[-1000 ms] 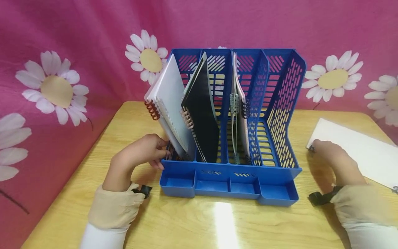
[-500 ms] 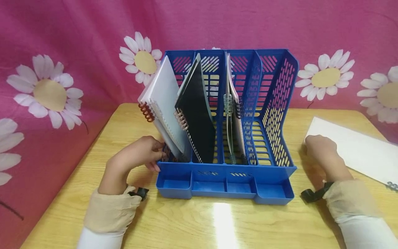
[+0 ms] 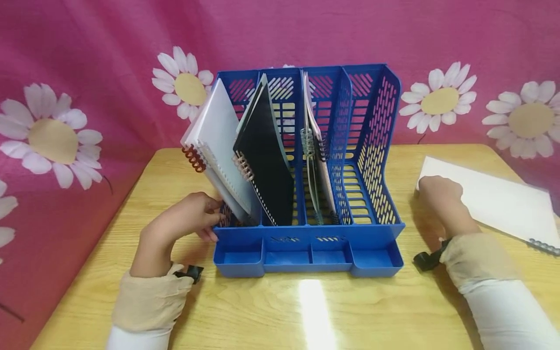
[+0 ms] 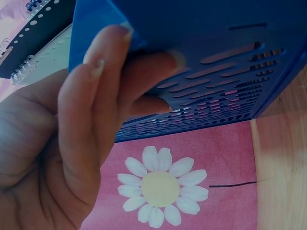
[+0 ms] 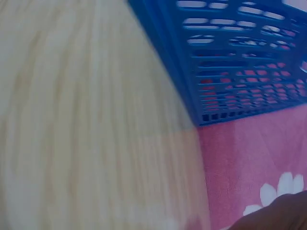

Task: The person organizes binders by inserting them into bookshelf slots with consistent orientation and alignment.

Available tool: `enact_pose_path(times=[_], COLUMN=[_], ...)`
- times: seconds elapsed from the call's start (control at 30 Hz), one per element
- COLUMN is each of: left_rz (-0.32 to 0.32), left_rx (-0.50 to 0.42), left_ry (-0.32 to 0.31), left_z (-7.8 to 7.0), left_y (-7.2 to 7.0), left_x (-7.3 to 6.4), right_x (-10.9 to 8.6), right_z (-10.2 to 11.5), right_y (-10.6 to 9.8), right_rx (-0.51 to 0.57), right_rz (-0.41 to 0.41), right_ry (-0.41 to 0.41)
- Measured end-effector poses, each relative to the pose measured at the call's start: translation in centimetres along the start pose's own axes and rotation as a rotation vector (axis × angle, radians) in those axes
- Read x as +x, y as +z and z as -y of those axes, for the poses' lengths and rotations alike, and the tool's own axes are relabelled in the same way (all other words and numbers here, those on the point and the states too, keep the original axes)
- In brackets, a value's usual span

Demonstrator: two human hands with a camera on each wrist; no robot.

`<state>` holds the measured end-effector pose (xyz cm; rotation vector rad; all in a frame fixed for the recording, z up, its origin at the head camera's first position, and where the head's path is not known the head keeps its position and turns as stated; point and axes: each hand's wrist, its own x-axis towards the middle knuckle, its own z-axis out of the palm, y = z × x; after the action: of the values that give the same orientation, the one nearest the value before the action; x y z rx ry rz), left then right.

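Note:
In the head view my left hand point(image 3: 192, 217) grips the front left side wall of a blue plastic desk file rack point(image 3: 308, 238); the left wrist view shows its fingers curled round that wall. My right hand point(image 3: 442, 197) grips the left end of a white spiral notebook point(image 3: 507, 199) at the right; its fingertips are hidden. Upright in the rack are white notebooks point(image 3: 225, 141) with red-brown rings, a black-covered notebook point(image 3: 269, 160) leaning left, and thin notebooks point(image 3: 312, 160) with greenish and dark rings. The rightmost slot point(image 3: 358, 194) holds nothing visible.
The rack stands on a wooden table point(image 3: 258, 311), with small trays point(image 3: 286, 260) along its front. A pink cloth point(image 3: 280, 29) with white daisies hangs behind and at the left. A black wrist strap point(image 3: 426, 261) shows beside the right sleeve.
The head view has shifted, so the scene sits further left. My right hand now covers the notebook's near-left rings, seen earlier. My left hand stays on the rack.

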<state>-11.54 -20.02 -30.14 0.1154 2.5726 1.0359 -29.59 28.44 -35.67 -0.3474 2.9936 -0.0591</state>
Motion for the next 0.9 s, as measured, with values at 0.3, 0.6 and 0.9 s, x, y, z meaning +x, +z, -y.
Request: enact_pose_path(times=[0.3,0.6,0.9], left_rz=[-0.001,-0.003,0.005], left_rx=[0.001,0.009,0.018], left_ry=[0.014,0.062,0.036], left_z=[0.0,0.0,-0.1], left_y=[-0.1,-0.1,-0.1], left_x=[-0.1,0.1,0.0], right_x=[0.6,-1.2,-3.6], right_z=[1.3,1.4,1.0], right_y=[-1.3,-3.4,-6.7], right_rx=[0.046,-0.041,-0.094], right_rz=[0.007,-0.056,-0.240], right_ry=[0.082,0.066,0.009])
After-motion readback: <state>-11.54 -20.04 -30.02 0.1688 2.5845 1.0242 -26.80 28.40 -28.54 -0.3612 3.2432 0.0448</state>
